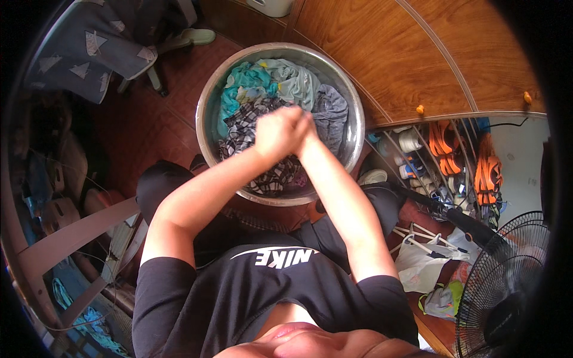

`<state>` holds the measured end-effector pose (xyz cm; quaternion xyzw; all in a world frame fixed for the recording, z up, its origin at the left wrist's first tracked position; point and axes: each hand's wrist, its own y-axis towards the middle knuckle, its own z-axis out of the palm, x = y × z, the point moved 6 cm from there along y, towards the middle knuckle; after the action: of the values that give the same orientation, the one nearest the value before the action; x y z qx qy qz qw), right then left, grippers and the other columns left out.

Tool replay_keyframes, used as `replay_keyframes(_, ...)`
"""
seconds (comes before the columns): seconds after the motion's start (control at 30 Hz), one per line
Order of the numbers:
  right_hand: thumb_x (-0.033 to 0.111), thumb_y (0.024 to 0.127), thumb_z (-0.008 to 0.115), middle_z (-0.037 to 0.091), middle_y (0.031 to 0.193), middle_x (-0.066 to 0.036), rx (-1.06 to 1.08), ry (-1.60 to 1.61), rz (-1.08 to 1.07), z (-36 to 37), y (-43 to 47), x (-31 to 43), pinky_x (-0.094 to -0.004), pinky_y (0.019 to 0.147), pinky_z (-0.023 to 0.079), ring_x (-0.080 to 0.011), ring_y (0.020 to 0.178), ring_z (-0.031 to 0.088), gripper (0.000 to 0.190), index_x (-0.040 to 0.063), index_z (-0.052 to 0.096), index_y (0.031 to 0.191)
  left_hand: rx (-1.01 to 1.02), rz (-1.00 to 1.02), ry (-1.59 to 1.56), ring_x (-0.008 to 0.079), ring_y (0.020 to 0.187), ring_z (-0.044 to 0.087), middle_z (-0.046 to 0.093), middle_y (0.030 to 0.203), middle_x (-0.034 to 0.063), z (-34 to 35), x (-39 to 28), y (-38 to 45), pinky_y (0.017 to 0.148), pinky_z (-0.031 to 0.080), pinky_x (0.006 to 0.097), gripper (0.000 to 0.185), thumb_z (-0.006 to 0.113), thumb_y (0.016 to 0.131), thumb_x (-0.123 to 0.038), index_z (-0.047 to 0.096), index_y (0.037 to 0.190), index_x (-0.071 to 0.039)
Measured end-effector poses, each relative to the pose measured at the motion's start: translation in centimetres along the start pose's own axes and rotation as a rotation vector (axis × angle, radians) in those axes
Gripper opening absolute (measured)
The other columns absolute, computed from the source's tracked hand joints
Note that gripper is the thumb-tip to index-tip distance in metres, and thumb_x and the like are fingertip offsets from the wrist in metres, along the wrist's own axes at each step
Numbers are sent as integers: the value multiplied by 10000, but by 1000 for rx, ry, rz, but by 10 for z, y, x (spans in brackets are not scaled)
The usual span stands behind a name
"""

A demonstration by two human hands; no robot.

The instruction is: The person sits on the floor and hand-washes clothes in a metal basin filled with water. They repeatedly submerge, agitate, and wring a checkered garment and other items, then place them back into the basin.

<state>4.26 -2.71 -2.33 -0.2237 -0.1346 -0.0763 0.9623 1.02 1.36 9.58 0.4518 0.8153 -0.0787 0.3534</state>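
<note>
A wide round metal basin (203, 107) stands before me with bunched cloths in it. Over its middle my left hand (277, 132) and my right hand (305, 125) press together, knuckles up, their fingers curled and blurred. Directly beneath them lies a black-and-white checked cloth (241, 121); whether a fold of it is between my palms is hidden. Along the basin's far side are a turquoise cloth (246, 80) and a pale grey-green cloth (297, 78). A grey cloth (331, 112) rests against the right wall.
Wooden cabinet doors (416, 58) border the basin at the far right. Below them is a rack of shoes (412, 168). A black fan (506, 286) stands at the lower right, a patterned cloth-covered chair (98, 49) at the upper left, and a wooden frame (80, 232) at the left.
</note>
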Motion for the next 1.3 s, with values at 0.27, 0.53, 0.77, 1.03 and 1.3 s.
replay_keyframes(0.27, 154, 878, 467, 615, 730, -218, -569, -1917, -631, 9, -9, 51, -497, 619, 465, -417, 672, 604, 176, -4, 528, 832, 59, -126, 263, 363, 674, 601, 550, 928, 172, 32, 68, -6, 581, 486, 447, 261, 503, 807, -112, 469, 1066, -99)
replay_keyframes(0.53, 111, 879, 387, 540, 1069, -188, -554, -2152, -427, -27, 2, 30, -395, 823, 464, -335, 967, 567, 221, 27, 538, 1017, 155, 165, 422, 316, 756, 614, 565, 898, 143, 69, 69, -17, 632, 486, 425, 165, 466, 828, -136, 529, 969, -78)
replay_keyframes(0.77, 303, 921, 458, 606, 807, -68, -364, -515, -367, -39, 16, 38, -335, 666, 461, -198, 735, 568, 286, 52, 576, 853, -70, -91, -440, 392, 734, 589, 600, 769, 193, 22, 19, -5, 636, 467, 455, 117, 569, 826, -150, 549, 857, -39)
replay_keyframes(1.03, 290, 931, 406, 613, 922, -73, -447, -156, 40, -21, 12, -3, -341, 710, 468, -203, 830, 589, 262, 84, 567, 945, -135, -156, -21, 336, 675, 602, 610, 788, 154, -8, 10, 6, 572, 475, 403, 169, 622, 771, -228, 570, 780, -68)
replay_keyframes(1.3, 554, 912, 383, 612, 977, -88, -460, -233, -133, 6, 3, 48, -351, 749, 485, -230, 854, 597, 551, 49, 557, 1046, -91, -190, -495, 409, 1028, 514, 460, 1137, 284, 9, 25, 2, 894, 424, 424, 540, 602, 829, -390, 459, 1194, -18)
